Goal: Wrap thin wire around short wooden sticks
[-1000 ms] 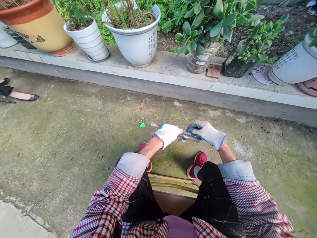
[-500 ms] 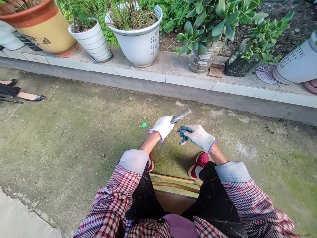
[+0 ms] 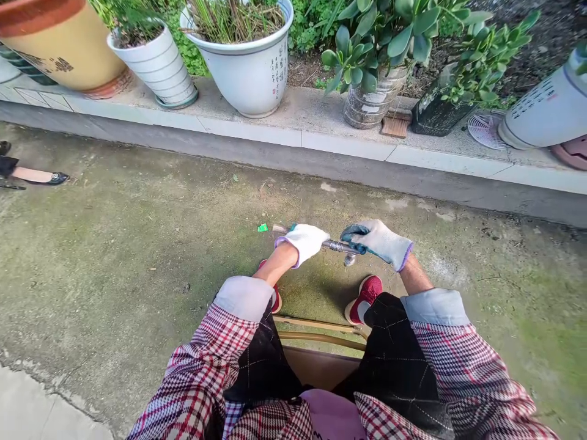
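My left hand, in a white knit glove with a teal palm, is wrapped round a grey rod. Thin silvery wire is wound round the rod just right of that hand. A brownish end of the rod juts out on the left. My right hand, gloved alike, has its fingers curled at the rod's right end. Beneath those fingers shows a small silvery bundle, which looks like coiled wire. The glove hides how it is held.
Potted plants, among them a white pot and a leafy pot, line a tiled ledge ahead. A wooden block lies there. A green scrap rests on the concrete. Another person's shoe shows at the left.
The rod has swung from pointing up and right to lying nearly level, its right end now at my right hand. My right hand has moved slightly right and up with the silvery bundle.
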{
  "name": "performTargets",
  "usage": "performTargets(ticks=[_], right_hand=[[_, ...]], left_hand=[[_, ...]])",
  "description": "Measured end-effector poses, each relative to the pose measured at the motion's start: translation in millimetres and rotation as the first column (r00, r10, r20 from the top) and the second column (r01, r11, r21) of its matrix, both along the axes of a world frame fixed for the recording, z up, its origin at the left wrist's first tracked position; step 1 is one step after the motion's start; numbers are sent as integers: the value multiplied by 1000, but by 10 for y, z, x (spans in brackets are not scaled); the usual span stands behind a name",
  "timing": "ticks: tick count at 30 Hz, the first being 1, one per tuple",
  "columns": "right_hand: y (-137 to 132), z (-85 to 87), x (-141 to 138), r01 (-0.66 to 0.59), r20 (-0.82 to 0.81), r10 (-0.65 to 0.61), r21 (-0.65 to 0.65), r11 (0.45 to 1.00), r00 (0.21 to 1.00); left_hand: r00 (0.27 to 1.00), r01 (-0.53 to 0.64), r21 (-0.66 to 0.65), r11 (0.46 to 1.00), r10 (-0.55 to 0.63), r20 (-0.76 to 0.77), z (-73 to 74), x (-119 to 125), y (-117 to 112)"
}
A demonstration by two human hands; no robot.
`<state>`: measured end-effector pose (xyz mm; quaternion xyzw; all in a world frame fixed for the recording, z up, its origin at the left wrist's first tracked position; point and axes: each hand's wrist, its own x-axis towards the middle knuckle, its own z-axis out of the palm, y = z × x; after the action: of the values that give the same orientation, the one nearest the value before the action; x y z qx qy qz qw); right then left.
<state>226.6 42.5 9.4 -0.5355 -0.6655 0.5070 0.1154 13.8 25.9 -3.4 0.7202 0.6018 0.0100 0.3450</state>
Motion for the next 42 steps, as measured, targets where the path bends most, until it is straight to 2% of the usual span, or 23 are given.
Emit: performTargets(ticks=[4, 7, 9, 11, 14, 16, 20, 23, 26, 28, 30, 32, 35, 37, 39, 40, 42], right_hand=[[8, 2, 52, 107, -241, -142, -151, 983, 960], [-2, -36, 84, 40, -376, -150, -286, 957, 914], [-11, -66, 79, 6, -424, -145, -311, 950, 894], [-17, -81, 49, 38, -448, -169, -287, 957, 878], [-16, -64, -18, 75, -476, -184, -238, 968, 860], [-8, -46, -61, 68, -475, -168, -219, 973, 864], [16, -60, -104, 31, -418, -142, -262, 965, 897], [17, -119, -85, 36, -334, -128, -268, 963, 934], [2, -166, -48, 123, -260, -197, -275, 954, 945], [-6, -168, -40, 168, -296, -239, -248, 954, 925], [-15, -150, -60, 154, -340, -223, -218, 964, 914], [-31, -129, -102, 123, -324, -182, -194, 973, 929], [-55, -135, -175, 112, -268, -152, -157, 981, 951], [-51, -174, -233, 124, -313, -173, -171, 977, 934], [-33, -228, -325, 117, -287, -167, -181, 976, 943], [-27, -253, -384, 116, -232, -152, -160, 980, 961], [-32, -278, -511, 105, -138, -111, -49, 993, 984]], left_hand=[[979, 30, -96, 995, -10, 203, 33, -76, 2], [939, 28, -128, 991, 18, 345, 96, -113, 17], [886, -19, -151, 988, 87, 456, 148, -150, 56], [751, -139, -220, 965, 248, 612, 191, -207, 108], [464, -260, -369, 892, 451, 763, 209, -288, 166], [355, -251, -407, 878, 475, 805, 183, -299, 179], [128, -258, -447, 856, 489, 863, 98, -232, 178], [7, -228, -476, 850, 490, 872, 66, -223, 185], [-43, -217, -489, 845, 492, 869, 55, -289, 222], [-62, -252, -504, 826, 505, 861, 43, -330, 258], [-71, -290, -520, 803, 523, 849, 28, -333, 282], [-44, -316, -532, 785, 548, 835, 18, -298, 283], [58, -345, -572, 744, 625, 778, 21, -250, 258], [34, -354, -586, 729, 636, 771, 35, -280, 230], [-5, -391, -562, 729, 609, 793, 49, -369, 186], [-10, -412, -553, 724, 603, 797, 53, -425, 156], [29, -421, -561, 713, 629, 777, 41, -532, 89]])
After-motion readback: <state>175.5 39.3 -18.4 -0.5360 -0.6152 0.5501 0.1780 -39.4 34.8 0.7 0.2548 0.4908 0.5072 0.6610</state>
